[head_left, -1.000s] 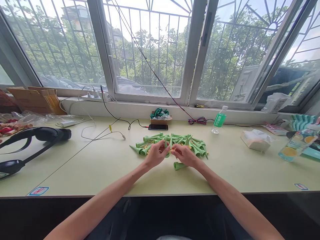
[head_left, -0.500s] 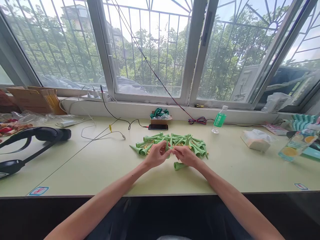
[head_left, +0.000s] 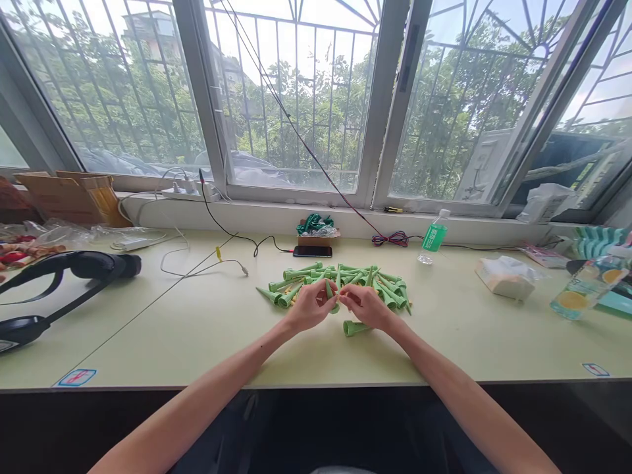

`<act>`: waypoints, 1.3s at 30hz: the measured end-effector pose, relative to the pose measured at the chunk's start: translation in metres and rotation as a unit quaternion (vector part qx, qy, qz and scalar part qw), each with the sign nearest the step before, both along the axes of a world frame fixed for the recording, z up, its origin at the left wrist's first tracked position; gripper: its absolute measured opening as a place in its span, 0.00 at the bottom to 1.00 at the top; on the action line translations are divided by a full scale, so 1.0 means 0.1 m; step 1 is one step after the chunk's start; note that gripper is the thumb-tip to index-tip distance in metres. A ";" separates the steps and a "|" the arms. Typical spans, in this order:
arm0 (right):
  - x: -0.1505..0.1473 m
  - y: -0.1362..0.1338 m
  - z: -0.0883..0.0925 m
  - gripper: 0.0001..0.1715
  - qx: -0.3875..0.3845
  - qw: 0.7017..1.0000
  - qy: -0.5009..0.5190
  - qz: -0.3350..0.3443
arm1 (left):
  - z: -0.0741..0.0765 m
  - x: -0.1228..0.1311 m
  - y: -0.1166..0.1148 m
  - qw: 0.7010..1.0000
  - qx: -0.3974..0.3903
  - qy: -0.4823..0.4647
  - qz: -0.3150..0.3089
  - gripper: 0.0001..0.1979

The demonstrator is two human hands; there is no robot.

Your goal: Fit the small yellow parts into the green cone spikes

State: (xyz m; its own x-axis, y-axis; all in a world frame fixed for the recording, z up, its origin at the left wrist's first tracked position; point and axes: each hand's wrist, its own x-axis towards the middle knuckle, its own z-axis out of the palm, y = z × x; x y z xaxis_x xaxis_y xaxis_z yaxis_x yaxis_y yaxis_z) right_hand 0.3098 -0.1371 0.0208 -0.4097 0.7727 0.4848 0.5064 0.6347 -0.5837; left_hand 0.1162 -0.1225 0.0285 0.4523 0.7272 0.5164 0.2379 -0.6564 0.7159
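Observation:
My left hand (head_left: 307, 308) is closed round a green plastic cone-shaped spike (head_left: 329, 288), its pointed end up and its wider end low by the fingers. Right beside it, my right hand (head_left: 370, 308) has thumb and fingertips pinched together close to the spike; whatever small piece they hold is too small to make out. Behind both hands lies a pile of similar green spikes (head_left: 392, 297), with small yellowish pieces among them. One loose green spike (head_left: 353, 328) rests on the table, partly under my right hand.
A phone (head_left: 313, 251) on a cable lies behind the pile, in front of a small box (head_left: 316, 240). To the right stand a bottle (head_left: 432, 238) and a tissue pack (head_left: 506, 276). A black headset (head_left: 89, 264) and a white cable (head_left: 217, 262) lie left.
The spike in my left hand has tilted slightly, showing more of its wider end. My right fingertips have shifted a little; the pile is unchanged.

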 end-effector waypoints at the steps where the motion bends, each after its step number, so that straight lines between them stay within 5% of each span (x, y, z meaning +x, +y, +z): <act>1: 0.00 0.00 0.00 0.11 0.001 1.000 0.003 -0.001 | 0.00 0.00 0.00 1.000 -0.002 -0.004 0.003 0.10; 26: 0.02 0.04 -0.04 0.16 -0.016 1.000 -0.027 0.003 | 0.01 -0.02 0.01 0.997 -0.046 0.041 -0.035 0.09; 39: 0.02 0.05 -0.04 0.07 -0.016 1.000 0.010 0.013 | 0.02 -0.03 0.02 0.993 -0.112 -0.002 -0.025 0.12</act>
